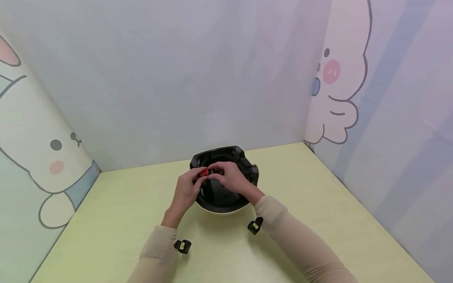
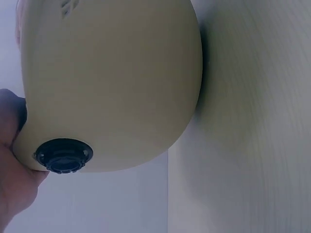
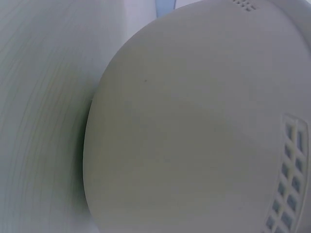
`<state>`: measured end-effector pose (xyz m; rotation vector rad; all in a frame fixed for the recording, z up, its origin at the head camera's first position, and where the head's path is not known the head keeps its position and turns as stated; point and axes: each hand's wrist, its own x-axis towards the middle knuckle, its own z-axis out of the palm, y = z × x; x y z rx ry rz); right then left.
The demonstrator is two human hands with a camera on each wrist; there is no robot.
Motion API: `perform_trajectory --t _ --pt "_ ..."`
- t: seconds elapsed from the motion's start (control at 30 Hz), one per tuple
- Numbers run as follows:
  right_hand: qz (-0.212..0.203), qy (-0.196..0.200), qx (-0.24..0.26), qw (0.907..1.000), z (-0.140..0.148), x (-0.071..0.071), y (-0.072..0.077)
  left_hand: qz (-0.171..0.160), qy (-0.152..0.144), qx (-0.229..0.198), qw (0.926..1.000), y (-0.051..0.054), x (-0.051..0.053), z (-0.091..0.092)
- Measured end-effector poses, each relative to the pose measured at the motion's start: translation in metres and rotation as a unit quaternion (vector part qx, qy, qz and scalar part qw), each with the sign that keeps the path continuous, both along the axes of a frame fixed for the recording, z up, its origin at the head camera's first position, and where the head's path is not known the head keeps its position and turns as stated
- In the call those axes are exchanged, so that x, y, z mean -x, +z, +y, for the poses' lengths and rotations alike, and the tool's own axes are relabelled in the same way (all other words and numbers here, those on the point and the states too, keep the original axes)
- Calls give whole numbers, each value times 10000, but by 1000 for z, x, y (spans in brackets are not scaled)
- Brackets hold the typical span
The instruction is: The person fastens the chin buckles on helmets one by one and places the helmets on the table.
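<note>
Head view, helmet: the helmet [image 1: 222, 198] sits upside down on the pale yellow bench [image 1: 120, 220], its shiny black inside facing up.
Head view, buckle: the small red buckle [image 1: 204, 172] is near 10 o'clock over the helmet.
Head view, hands: the left hand [image 1: 185, 186] pinches the buckle; the right hand [image 1: 231, 177], fingers nearly closed, seems to pinch its 3 o'clock end.
Head view, trouble: the buckle might slip, being so little; a hard push could rock the round helmet.
Left wrist view, shell: smooth, cream and curvy, with a black round knob [image 2: 64, 155] at 7 o'clock.
Right wrist view, shell: smooth too, with criss-cross vents [image 3: 290, 174] at 4 o'clock; I can't see the fingers here.
</note>
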<state>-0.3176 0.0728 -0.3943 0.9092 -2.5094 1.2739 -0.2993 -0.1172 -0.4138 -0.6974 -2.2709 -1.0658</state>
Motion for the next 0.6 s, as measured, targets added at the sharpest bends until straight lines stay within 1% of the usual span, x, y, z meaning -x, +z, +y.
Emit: perform_trajectory --t 0.07,0.2,0.43,0.5,0.6 --pt "-21 26 -3 10000 2 0 -1 90 -65 -45 9999 0 0 1" --pt "2 57 -60 10000 5 0 0 228 -102 -84 9997 -2 3 3" --pt "83 100 -148 9998 9 0 0 196 -174 -169 9995 -2 3 2" --pt "96 169 -138 9997 10 0 0 280 -208 -230 9991 -2 2 0" --pt "101 211 -135 9996 13 1 0 492 -225 -317 9980 -4 1 -3"
